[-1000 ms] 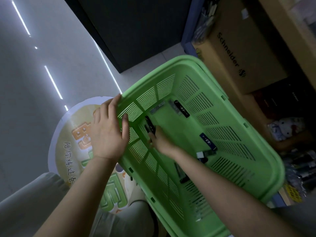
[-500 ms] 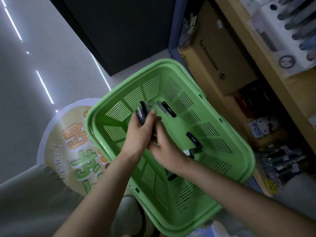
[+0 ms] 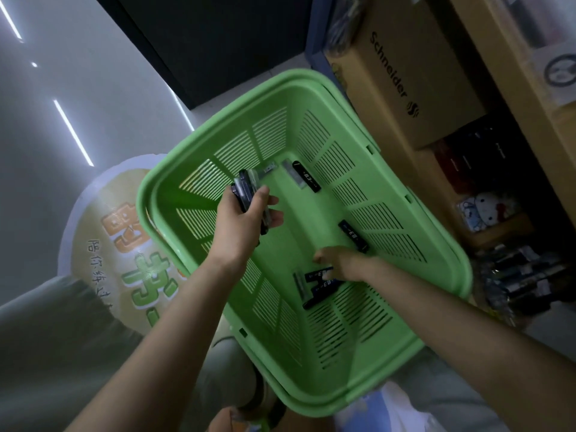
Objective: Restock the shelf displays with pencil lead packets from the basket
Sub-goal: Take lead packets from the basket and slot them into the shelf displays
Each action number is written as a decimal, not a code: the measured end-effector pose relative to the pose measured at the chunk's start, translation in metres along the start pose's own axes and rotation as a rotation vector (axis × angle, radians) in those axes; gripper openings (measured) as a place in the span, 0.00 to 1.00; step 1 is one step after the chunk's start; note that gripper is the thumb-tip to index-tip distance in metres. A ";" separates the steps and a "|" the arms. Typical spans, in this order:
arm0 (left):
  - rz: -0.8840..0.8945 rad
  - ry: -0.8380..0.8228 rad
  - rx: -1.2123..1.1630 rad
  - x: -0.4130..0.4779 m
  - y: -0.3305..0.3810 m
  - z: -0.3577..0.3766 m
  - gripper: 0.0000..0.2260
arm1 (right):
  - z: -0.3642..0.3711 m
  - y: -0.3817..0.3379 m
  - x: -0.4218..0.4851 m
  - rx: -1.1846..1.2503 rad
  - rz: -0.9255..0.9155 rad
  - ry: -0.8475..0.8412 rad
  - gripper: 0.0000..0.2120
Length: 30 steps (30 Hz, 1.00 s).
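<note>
Fingers of the left hand (image 3: 240, 222) were wrapped round a small stack of slim black pencil lead packets (image 3: 247, 194), held above the basket's floor. The right hand (image 3: 338, 265) reached low, fingers loosely spread and touching two dark packets (image 3: 321, 280) lying crossed near the bottom wall; it gripped nothing that I could see. More packets (image 3: 307, 176) lay scattered inside the pale green slotted plastic basket (image 3: 405, 363). Pinching each by its long edges looked wisest, since flat plastic slides.

"Schneider" on cardboard box (image 3: 414, 73)
</note>
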<state>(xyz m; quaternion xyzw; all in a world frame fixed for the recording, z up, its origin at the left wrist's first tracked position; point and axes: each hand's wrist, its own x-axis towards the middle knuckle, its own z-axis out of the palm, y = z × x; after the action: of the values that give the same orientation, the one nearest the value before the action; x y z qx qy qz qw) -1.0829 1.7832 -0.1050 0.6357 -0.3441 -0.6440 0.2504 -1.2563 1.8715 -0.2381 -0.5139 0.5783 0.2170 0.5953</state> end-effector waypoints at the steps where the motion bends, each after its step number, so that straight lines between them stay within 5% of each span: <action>1: -0.002 -0.009 0.000 0.001 -0.002 0.000 0.01 | 0.002 0.002 0.004 -0.048 0.012 -0.046 0.26; 6: -0.024 -0.048 0.025 0.004 -0.010 0.002 0.06 | 0.005 0.009 0.017 -0.237 0.023 -0.185 0.29; 17: -0.025 -0.062 0.067 0.002 -0.014 0.001 0.07 | 0.017 0.006 0.028 -0.627 -0.094 -0.117 0.21; 23: -0.031 -0.052 0.068 -0.001 -0.015 -0.002 0.06 | 0.007 0.003 0.025 -0.555 0.027 -0.236 0.23; 30: -0.060 -0.045 0.077 -0.003 -0.018 0.000 0.07 | -0.002 -0.001 0.010 -0.312 0.066 -0.175 0.19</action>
<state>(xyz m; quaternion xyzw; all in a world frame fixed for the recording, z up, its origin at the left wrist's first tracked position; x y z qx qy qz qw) -1.0803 1.7975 -0.1167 0.6402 -0.3550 -0.6517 0.1985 -1.2537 1.8655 -0.2464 -0.5597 0.5003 0.3674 0.5491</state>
